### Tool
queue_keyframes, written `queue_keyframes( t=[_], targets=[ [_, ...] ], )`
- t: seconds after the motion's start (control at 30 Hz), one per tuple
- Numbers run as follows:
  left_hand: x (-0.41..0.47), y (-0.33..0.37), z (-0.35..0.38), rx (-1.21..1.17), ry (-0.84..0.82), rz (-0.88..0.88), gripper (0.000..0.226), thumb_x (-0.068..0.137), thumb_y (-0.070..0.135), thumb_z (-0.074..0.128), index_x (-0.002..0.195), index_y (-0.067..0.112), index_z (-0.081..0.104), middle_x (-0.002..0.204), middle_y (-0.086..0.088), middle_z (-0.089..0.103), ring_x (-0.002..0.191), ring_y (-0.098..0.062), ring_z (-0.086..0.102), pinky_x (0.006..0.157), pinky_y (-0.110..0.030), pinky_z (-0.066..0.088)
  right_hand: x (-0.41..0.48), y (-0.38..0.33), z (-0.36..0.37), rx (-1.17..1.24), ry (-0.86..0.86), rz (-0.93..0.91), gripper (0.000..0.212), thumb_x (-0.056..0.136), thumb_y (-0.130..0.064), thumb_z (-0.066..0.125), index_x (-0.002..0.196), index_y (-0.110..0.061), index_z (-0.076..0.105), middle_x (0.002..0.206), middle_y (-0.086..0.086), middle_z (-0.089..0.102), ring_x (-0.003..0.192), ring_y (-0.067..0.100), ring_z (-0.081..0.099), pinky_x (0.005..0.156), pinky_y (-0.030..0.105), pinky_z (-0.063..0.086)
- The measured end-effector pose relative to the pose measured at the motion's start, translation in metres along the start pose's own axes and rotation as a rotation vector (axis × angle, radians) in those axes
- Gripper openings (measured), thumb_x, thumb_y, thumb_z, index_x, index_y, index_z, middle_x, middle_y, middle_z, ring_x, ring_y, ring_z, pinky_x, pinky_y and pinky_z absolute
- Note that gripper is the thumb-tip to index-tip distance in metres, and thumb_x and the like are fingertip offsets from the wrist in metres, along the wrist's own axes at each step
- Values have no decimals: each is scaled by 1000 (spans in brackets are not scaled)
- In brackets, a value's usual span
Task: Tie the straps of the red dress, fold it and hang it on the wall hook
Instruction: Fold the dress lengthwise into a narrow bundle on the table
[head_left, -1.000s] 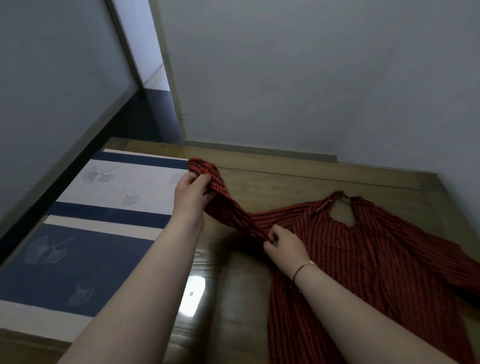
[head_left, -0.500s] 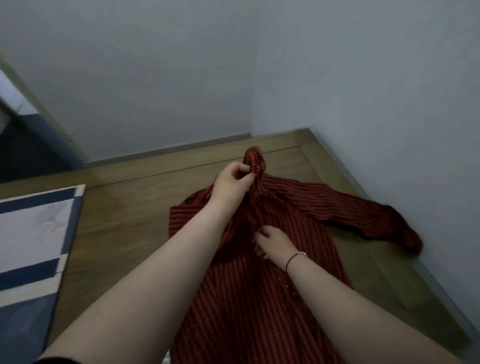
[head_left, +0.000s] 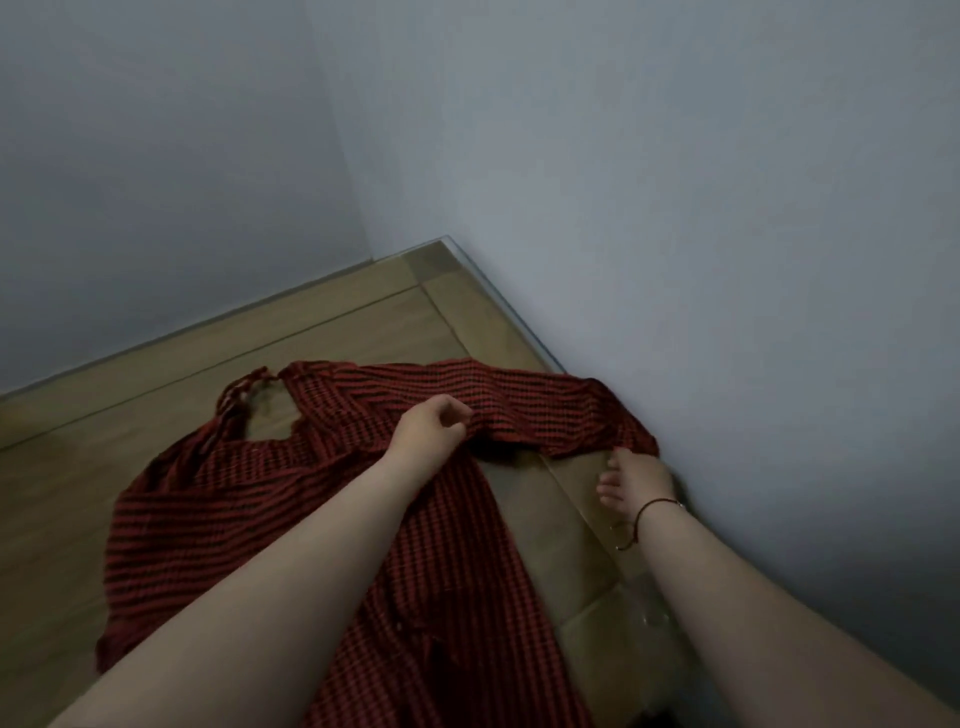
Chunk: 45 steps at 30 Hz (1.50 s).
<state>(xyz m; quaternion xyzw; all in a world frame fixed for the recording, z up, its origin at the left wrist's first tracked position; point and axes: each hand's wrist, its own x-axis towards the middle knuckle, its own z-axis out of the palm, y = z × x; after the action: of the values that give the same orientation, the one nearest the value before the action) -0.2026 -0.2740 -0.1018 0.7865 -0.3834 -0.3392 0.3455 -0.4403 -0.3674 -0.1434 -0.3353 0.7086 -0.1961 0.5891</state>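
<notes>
The red checked dress (head_left: 249, 499) lies flat on a wooden surface, neckline towards the far wall. Its thin straps (head_left: 241, 391) are bunched at the top of the neck opening. The right sleeve (head_left: 545, 410) stretches out towards the wall on the right. My left hand (head_left: 428, 434) rests on this sleeve near the shoulder, fingers curled into the fabric. My right hand (head_left: 636, 478), with a dark cord bracelet on the wrist, pinches the sleeve's end close to the wall. My forearms hide part of the skirt.
The wooden surface (head_left: 363, 332) has a glass-like top and sits in a corner. Grey walls (head_left: 675, 208) close it in at the back and the right. The right wall is a hand's width from my right hand.
The view has swung right, and the blue-and-white mat is out of sight. My left hand has let go of the raised left sleeve. Both hands now hold the right sleeve by the wall.
</notes>
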Motion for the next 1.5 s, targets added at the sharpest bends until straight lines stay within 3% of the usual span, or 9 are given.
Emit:
queue_keyframes(
  t=[0.17,0.3,0.4,0.73,0.9,1.03,1.3,1.4,1.5],
  targets=[
    [14,6,38,414,-48,177,32,74,12,66,106,17,67,111,-6,61,107,-23,53,96,-29,41,18,1,-19,118,47,128,40,80,-35,73,87,0,55,77,15,59,69,29,63,61,39,57],
    [18,3,59,614,-80,243,45,76,22,67,120,22,57,120,-1,49,111,-22,42,96,-36,44,21,0,-20,-161,135,-44,65,72,-37,78,119,-2,50,84,16,66,65,30,69,60,44,61],
    [21,1,70,730,-90,264,49,78,28,66,125,23,54,120,-1,49,110,-21,44,93,-35,46,16,-1,-20,-424,151,-172,59,75,-41,71,120,-11,47,104,14,68,87,34,69,76,45,59],
    [22,-15,79,823,-36,282,24,90,18,48,111,16,60,111,-5,55,101,-26,53,79,-38,49,17,-6,-16,-868,196,-407,19,94,-24,42,83,-11,52,100,17,66,74,25,49,64,27,35],
    [23,-15,75,782,-63,252,23,89,16,46,107,15,61,107,-6,57,100,-27,54,76,-39,50,13,-10,-11,-909,268,-535,43,89,-32,57,120,-6,41,112,17,63,94,36,65,65,33,41],
    [21,-16,71,730,-85,222,21,87,16,49,104,14,62,108,-7,57,98,-28,57,77,-39,51,17,-16,-10,-1014,296,-557,34,92,-21,47,123,-7,45,117,20,62,100,38,63,73,38,47],
    [12,-12,39,285,8,67,15,82,13,59,95,14,67,107,-6,62,99,-21,58,83,-26,43,-27,-64,-5,-584,462,-737,22,83,-28,50,82,-8,56,93,16,60,87,34,56,67,34,40],
    [0,-9,17,152,112,46,12,80,14,61,90,15,67,102,-3,64,95,-17,57,83,-24,42,-63,-98,9,-237,346,-770,16,84,-21,52,71,-13,47,69,5,53,67,25,48,51,29,31],
    [-16,-16,-5,-54,206,-30,9,80,14,62,83,21,66,95,0,66,88,-16,60,80,-28,47,-103,-128,34,78,187,-843,21,79,-19,51,62,-22,40,58,-6,43,56,12,40,57,29,37]
  ],
)
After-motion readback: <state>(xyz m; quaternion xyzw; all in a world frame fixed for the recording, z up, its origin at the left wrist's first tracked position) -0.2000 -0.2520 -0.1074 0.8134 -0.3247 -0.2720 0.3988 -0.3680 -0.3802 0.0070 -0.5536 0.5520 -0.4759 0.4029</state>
